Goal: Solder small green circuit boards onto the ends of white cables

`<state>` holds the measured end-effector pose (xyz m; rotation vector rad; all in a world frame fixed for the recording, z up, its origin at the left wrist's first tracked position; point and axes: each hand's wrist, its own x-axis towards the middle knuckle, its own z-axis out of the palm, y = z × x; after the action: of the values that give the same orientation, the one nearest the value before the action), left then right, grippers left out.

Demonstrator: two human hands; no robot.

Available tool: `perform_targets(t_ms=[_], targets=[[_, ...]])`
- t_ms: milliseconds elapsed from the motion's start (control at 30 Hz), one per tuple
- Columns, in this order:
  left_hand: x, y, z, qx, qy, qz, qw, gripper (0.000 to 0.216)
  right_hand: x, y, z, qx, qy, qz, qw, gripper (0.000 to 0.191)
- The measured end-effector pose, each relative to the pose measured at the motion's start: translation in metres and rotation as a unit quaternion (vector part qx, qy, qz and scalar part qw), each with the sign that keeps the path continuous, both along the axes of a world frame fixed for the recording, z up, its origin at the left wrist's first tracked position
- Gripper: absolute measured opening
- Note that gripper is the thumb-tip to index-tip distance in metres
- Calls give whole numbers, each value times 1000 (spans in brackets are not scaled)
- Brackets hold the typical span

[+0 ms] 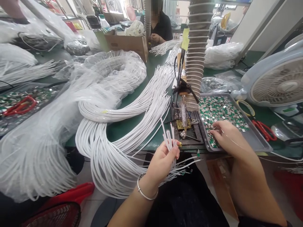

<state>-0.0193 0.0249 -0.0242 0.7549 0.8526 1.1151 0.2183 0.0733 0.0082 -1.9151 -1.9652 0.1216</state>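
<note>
So in the head view, a few white cables (168, 137) are held in the left hand (163, 157), fingers closed around them, with the stripped-looking ends poked up above the fist. A bracelet (145, 192) is worn on that wrist. Below the fist, more cable ends are fanned out past the bench edge, and little green bits are seen at some of them.

The right hand (224, 138) is held over the near left part of a grey tray (257, 144), which is loaded with tiny green-and-silver boards (220, 108). Thumb and finger are brought close together down there, but whether a board is pinched can't really be told.

Between the hands, just beyond them, an iron (184, 110) is propped on a stand, with a fat ribbed hose (199, 47) hung right behind it. On the left, a big cable bundle (111, 164) is curved across the green bench (124, 129), beside a plastic-wrapped coil (127, 66). Red scissors (264, 130) and a fan (281, 82) are parked right of the tray. Farther back, a co-worker (164, 26) is seated.
</note>
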Motion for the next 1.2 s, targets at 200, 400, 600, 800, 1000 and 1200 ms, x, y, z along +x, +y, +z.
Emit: perform_targets(t_ms=[200,400,600,800,1000,1200], targets=[[5,0,4,-23,-28,24,999,17,-6,-12,3,103,34,28,994,11],[7,1,4,-12,-18,38,999,14,-29,-32,3,188,87,90,974,13],[11,-1,5,-16,-6,41,999,20,-54,-47,2,213,162,112,957,11],[13,-3,7,-20,4,35,999,21,-73,-55,-6,150,256,99,950,9],[15,-2,13,-18,-5,21,1000,16,-85,-55,-10,138,290,120,940,9],[15,-2,18,8,31,19,999,13,-89,-55,-11,128,321,113,931,8]])
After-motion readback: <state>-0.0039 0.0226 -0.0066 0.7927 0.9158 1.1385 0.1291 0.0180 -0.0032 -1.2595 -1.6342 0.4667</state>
